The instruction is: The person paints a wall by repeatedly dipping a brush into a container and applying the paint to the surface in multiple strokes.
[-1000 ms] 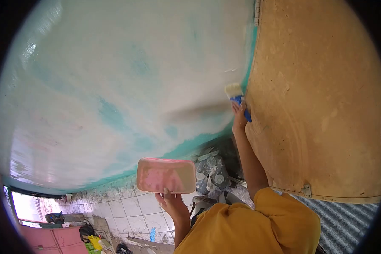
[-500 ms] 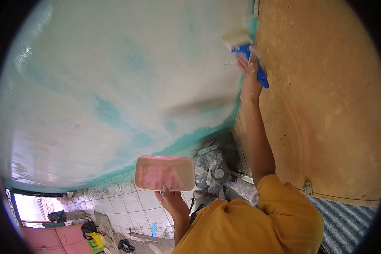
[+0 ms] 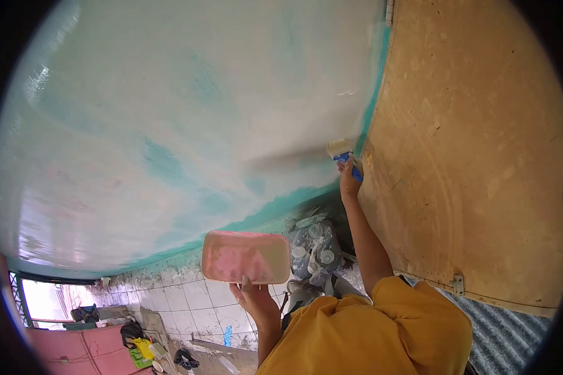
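My right hand (image 3: 351, 177) is closed round the blue handle of a paintbrush (image 3: 340, 150). Its pale, wide bristles are against or very near the wall (image 3: 256, 112), by the corner with the brown board. Whitish paint covers most of that wall, with turquoise showing in patches and along the lower and right edges. Low in front of my body, my left hand (image 3: 256, 303) grips a pink plastic tub (image 3: 246, 257) by its near rim, thumb on the inside. The tub is tilted towards me; whether there is paint in it I cannot make out clearly.
A brown wooden board (image 3: 469, 125) with a metal hinge (image 3: 458, 285) stands at the right. Below the wall are white tiles (image 3: 175, 306) and a grey patterned object (image 3: 316, 250). Bags (image 3: 141, 350) and other items lie at the lower left, beside a pink surface (image 3: 75, 350).
My right hand has come down along the corner with the paintbrush, from high up to nearer the turquoise lower edge. The left hand and the tub have barely moved.
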A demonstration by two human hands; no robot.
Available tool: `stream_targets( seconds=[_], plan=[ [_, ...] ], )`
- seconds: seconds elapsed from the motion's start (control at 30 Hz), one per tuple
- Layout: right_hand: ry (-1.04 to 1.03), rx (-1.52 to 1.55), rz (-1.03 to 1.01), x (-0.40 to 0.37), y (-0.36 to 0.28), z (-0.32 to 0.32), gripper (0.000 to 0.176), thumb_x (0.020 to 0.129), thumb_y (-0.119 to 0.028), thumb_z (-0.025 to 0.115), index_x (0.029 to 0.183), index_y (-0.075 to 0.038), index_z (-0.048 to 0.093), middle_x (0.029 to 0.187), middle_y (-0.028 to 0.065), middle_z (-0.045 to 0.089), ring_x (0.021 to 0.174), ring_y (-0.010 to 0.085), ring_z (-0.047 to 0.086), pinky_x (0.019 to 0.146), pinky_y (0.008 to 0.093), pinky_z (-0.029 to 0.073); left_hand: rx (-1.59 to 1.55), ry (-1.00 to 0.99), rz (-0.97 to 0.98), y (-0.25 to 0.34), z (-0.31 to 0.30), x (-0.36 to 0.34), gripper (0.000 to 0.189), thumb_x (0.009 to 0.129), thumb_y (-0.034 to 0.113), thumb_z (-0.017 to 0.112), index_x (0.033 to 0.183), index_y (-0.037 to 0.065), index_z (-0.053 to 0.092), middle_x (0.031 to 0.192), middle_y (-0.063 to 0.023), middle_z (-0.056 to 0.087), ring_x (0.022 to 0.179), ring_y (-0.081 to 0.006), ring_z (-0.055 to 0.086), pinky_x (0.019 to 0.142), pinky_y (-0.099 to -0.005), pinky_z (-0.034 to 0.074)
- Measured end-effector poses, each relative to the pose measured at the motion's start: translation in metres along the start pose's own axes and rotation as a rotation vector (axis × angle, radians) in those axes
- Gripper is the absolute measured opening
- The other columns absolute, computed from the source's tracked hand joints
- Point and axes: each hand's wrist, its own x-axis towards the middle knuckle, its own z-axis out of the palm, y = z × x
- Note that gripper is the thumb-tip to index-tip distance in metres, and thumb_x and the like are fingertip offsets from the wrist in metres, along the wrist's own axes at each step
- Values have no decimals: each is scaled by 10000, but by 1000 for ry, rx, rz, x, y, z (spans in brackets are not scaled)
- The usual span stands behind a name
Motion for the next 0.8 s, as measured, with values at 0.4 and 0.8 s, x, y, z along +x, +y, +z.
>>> stream_targets(
  seconds=[0.4, 0.8],
  plan=[
    [-276, 257, -344, -18, -249, 107, 498, 1013, -290, 470, 1325, 96, 428, 1218, 230, 579, 1111, 323, 617, 970, 405, 495, -42, -36, -1, 2, 4, -2, 606, 906, 282, 568, 1395, 63, 285, 1372, -169, 407, 1258, -341, 460, 1018, -488, 434],
    [21, -3, -72, -11, 2, 12, 405, 996, -267, 514, 1228, 65, 515, 1079, 191, 649, 963, 249, 671, 842, 335, 550, -11, 26, -16, 1, -8, -4, 549, 922, 249, 517, 1394, 76, 297, 1347, -163, 421, 1262, -335, 459, 1027, -495, 428]
  ],
)
